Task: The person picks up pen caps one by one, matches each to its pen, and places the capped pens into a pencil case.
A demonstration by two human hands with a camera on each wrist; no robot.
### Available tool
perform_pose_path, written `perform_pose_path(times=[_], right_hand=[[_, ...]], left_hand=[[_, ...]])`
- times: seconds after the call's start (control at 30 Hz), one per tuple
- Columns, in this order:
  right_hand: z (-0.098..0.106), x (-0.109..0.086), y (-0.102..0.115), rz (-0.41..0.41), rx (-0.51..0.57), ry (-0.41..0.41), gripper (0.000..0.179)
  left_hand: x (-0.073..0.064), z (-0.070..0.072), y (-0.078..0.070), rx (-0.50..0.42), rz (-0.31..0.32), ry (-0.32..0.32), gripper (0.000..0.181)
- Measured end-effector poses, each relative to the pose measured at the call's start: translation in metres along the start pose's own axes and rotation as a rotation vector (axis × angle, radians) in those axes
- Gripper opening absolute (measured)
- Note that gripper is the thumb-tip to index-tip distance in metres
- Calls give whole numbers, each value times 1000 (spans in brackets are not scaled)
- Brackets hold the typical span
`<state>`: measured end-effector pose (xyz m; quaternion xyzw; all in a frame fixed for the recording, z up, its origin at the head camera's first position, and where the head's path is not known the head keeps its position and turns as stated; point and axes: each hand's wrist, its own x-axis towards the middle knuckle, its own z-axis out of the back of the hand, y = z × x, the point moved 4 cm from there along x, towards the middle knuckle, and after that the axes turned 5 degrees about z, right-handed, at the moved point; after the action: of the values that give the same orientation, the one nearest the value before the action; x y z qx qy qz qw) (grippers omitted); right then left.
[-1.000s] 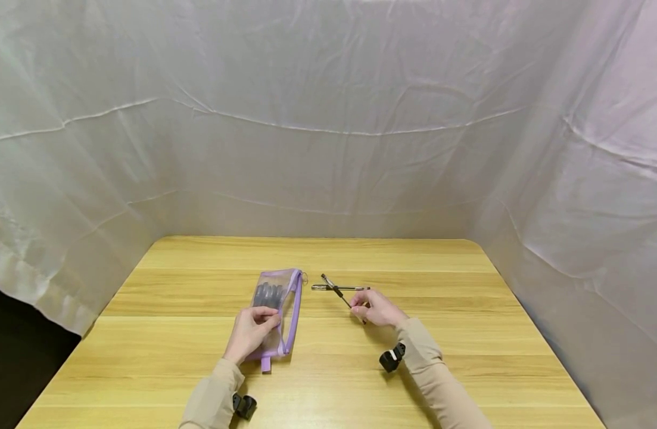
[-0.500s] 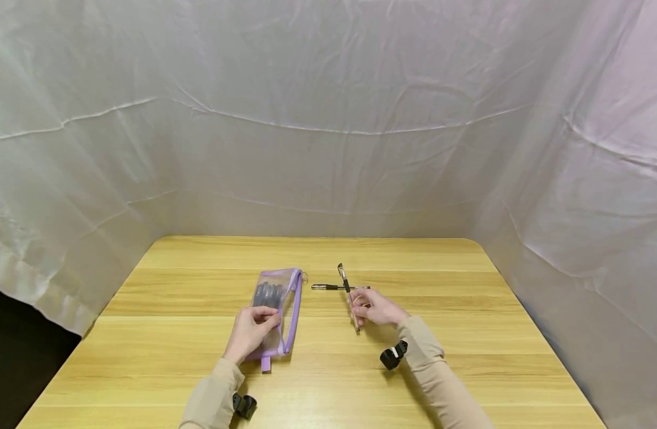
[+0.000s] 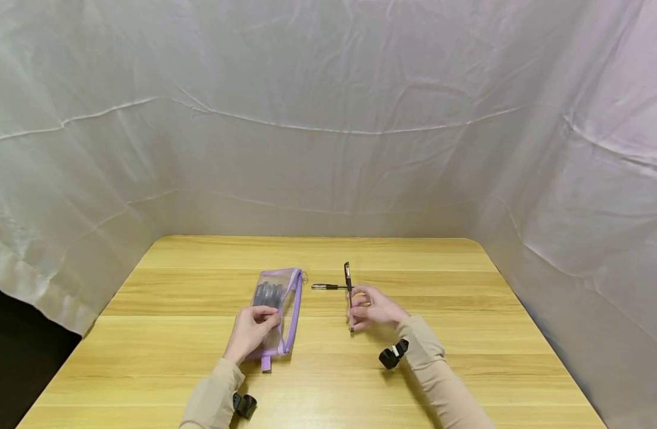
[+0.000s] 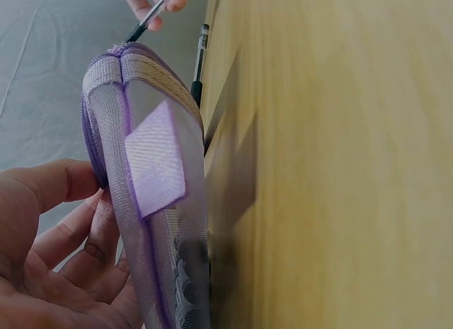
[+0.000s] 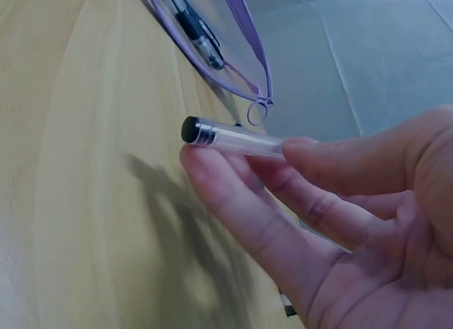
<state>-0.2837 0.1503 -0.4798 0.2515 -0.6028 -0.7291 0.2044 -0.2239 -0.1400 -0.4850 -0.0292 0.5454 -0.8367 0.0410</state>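
Observation:
A purple-edged mesh pencil case lies on the table with its zip side gaping to the right; several dark pens show through the mesh. My left hand pinches the upper edge of the case, as the left wrist view also shows. In my right hand is a capped black pen, gripped between thumb and fingers and pointing away from me. The right wrist view shows the clear barrel with its black end plug. Behind that hand a second pen lies crosswise on the table, its right part hidden.
The wooden table carries these things near its middle. Pale cloth curtain hangs behind the table and along both sides. A small metal ring sticks out from the case's far corner.
The pen in my right hand has turned from a leftward slant to nearly straight away from me, and is lifted off the table. My left hand and the pencil case stay put.

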Motion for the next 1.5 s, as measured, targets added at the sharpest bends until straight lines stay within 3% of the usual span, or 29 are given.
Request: perform_pose_path(times=[0.6,1.03,1.5], right_hand=[[-18,12,-4,-108,266,-52,59],[-45,32,2,-124,272,-5,44],[-83,59,10,-167,253,31,42]], left_hand=[[-1,1,-3,20,10,1,14],[0,1,-3,34,5,6,14],[0,2,-3,23,0,7,14]])
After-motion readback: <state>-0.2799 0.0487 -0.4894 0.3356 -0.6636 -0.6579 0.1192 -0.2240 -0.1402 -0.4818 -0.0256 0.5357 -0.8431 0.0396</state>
